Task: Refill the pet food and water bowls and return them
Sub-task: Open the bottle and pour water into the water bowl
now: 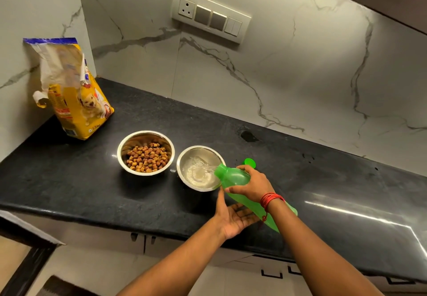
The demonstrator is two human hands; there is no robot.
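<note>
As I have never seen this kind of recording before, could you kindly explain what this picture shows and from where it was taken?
There is no machine here: a person works with bare hands, and the single picture comes from a camera worn on their head, looking forward and down. A black counter carries two steel bowls side by side. The food bowl holds kibble; water is pouring into the water bowl. The right hand grips a tilted green bottle, whose mouth is over that bowl. The left hand lies open, palm up, under the bottle's lower part. A green cap shows just beyond the right hand. A yellow food bag stands in the far corner.
</note>
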